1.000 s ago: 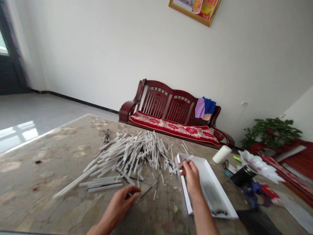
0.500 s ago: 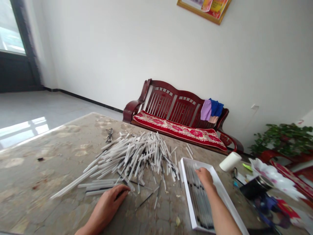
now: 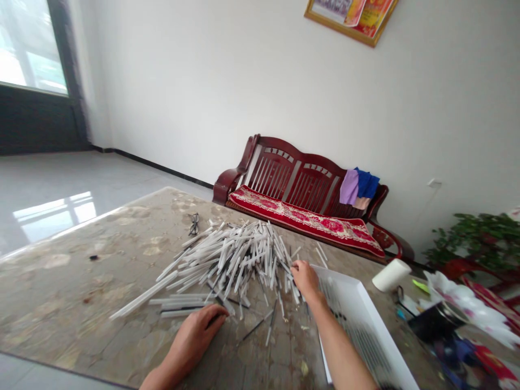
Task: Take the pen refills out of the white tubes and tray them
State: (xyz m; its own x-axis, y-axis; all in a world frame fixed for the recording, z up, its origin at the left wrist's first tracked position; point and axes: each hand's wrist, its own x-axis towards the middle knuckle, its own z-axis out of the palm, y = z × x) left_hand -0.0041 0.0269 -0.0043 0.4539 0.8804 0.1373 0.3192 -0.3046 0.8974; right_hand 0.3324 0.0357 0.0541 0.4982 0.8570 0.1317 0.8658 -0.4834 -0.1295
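A heap of thin white and black plastic sticks (image 3: 244, 249) is spread over the table. My left hand (image 3: 199, 330) rests on the tabletop in front of it, fingers curled and tips together near a few loose sticks. Whether anything is between those fingertips I cannot make out. At the heap's right edge, my right hand (image 3: 305, 277) has its fingers drawn together by the ends of some sticks; what it grips is too small to tell. Under my right forearm lies a shallow white box (image 3: 368, 303) with thin clear and dark sticks (image 3: 361, 336) laid side by side.
Black-framed glasses (image 3: 194, 223) lie behind the heap. To the right are a white roll (image 3: 391, 275), a black cup (image 3: 436, 320) and a white petal-edged dish (image 3: 467, 303). A red wooden bench (image 3: 300, 179) stands beyond the table (image 3: 122, 249).
My right hand has moved left, from over the sticks in the white box to the heap's right edge. My left hand keeps its place on the table. The view has shifted slightly.
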